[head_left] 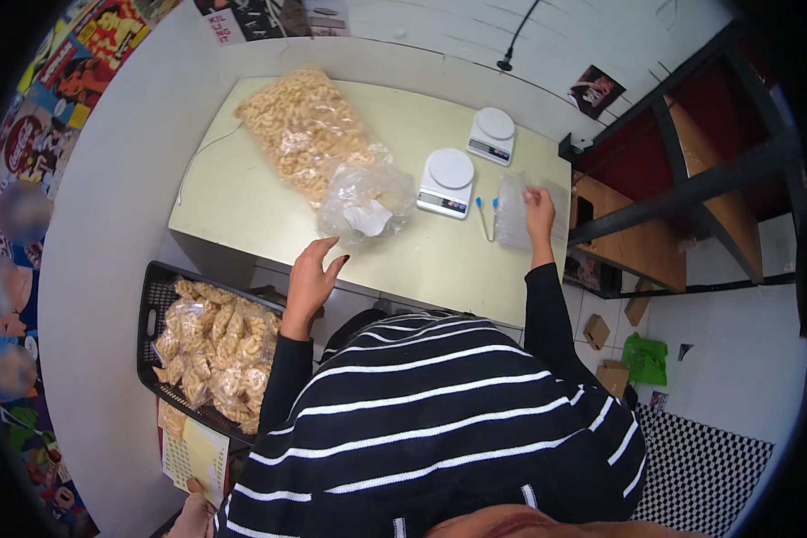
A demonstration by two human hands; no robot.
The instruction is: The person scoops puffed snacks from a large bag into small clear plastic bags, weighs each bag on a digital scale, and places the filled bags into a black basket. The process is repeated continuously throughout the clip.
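Observation:
At the right of the table, my right hand [539, 215] pinches at a stack of flat clear plastic bags [513, 213]; how many bags the fingers have is too fine to tell. My left hand [311, 280] hovers at the table's near edge with its fingers apart and nothing in them. Just beyond it, the crumpled open mouth of a clear bag [394, 202] spreads over the table, with a white piece [368, 218] inside. That mouth belongs to a big bag of pale, curled snacks [300, 125], which lies toward the back left.
Two white kitchen scales [446, 199] [491, 146] stand mid-table. Beside the bags lie blue-tipped tongs [489, 224]. On my left, a black crate [152, 345] holds several filled snack bags. Another person's limb [191, 516] touches a yellow sheet [208, 453]. Shelves [632, 224] border the right side.

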